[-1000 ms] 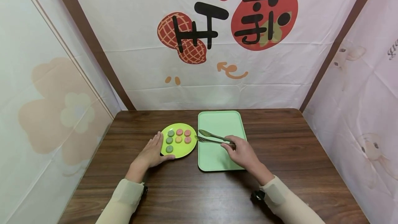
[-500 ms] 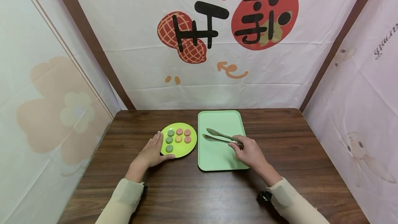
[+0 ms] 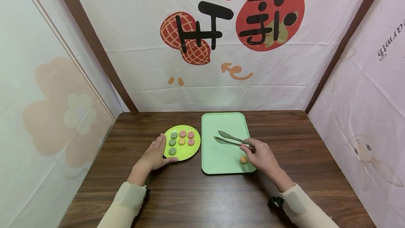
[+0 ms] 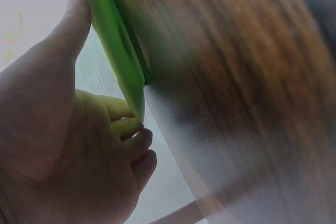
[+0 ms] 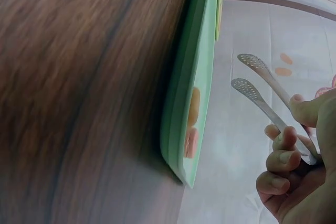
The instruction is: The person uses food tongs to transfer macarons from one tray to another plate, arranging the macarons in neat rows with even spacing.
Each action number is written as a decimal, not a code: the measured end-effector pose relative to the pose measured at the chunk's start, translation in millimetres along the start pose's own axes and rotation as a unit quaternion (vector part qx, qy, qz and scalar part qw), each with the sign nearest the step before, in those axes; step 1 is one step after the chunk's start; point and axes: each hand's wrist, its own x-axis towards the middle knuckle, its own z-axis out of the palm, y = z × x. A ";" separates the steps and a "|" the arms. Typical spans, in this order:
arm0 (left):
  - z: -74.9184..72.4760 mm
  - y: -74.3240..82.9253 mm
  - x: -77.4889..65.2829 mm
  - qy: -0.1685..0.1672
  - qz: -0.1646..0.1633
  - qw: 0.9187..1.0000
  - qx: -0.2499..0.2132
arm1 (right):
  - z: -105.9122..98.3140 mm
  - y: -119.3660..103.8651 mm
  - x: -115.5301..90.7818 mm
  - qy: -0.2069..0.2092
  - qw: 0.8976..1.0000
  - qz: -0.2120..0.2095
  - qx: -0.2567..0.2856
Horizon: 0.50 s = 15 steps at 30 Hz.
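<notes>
My left hand [image 3: 154,154] rests against the left side of the yellow-green plate [image 3: 190,154], its fingers along the rim and its thumb at the near edge. On the plate lie three green macarons [image 3: 172,143], three pink ones [image 3: 191,134] and a yellow one [image 3: 181,141]. My right hand [image 3: 262,156] grips metal tongs [image 3: 228,140] by the handle end, above the mint-green tray [image 3: 218,161]. The perforated tong heads are spread apart with nothing between them. By the tray's near right corner sit a yellow macaron [image 5: 194,106] and a pink macaron [image 5: 190,142].
The plate and tray stand side by side on a dark wood-grain table [image 3: 196,200], with a narrow gap between them. A printed white cloth [image 3: 142,69] hangs behind the table, and more cloth hangs at both sides.
My right hand has moved right with the spread tongs, away from the plate and across the tray. A yellow macaron on the tray has come into sight beside it. The left hand stays put.
</notes>
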 end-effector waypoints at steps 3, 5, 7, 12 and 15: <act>0.2 0.1 0.2 -0.001 -0.001 1.000 0.001 | -3.5 1.8 -2.0 0.005 1.000 0.008 -0.005; 0.2 0.3 0.3 0.000 -0.001 1.000 0.001 | -6.0 2.8 -3.8 0.005 1.000 0.013 -0.004; 0.2 0.4 0.5 0.000 0.000 1.000 0.001 | -8.3 4.4 -6.0 0.004 1.000 0.016 -0.005; 0.9 -0.2 1.1 0.000 0.001 1.000 0.001 | -12.9 9.1 -11.9 0.007 1.000 0.017 -0.015; 1.5 -0.7 1.2 -0.001 0.001 1.000 -0.001 | -15.3 12.8 -15.3 0.012 1.000 0.014 -0.020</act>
